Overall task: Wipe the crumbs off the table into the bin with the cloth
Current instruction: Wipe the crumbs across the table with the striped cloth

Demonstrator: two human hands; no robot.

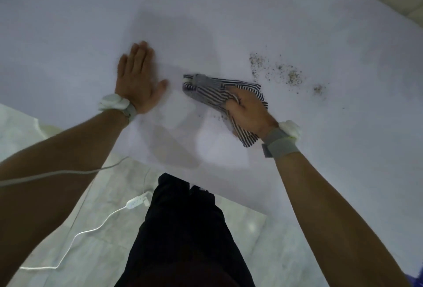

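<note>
A white power strip point(136, 202) is lying on the pale floor at 7 o'clock, nearest the person. On the white table point(229, 11), the right hand point(248, 110) is clutching a bunched black-and-white striped cloth point(207, 91), fingers curled into it. At 9 o'clock the left hand point(137, 78) is pressing flat, fingers straight and together. Crumbs point(283, 73) are lying scattered at 2 o'clock, beyond the cloth.

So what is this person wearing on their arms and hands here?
Both forearms are bare, with no sleeves and no gloves. Each wrist carries a grey strap with a lumpy white bundle fixed to it: one on the left hand side, one on the right hand side. A pale cable crosses the left forearm.
</note>
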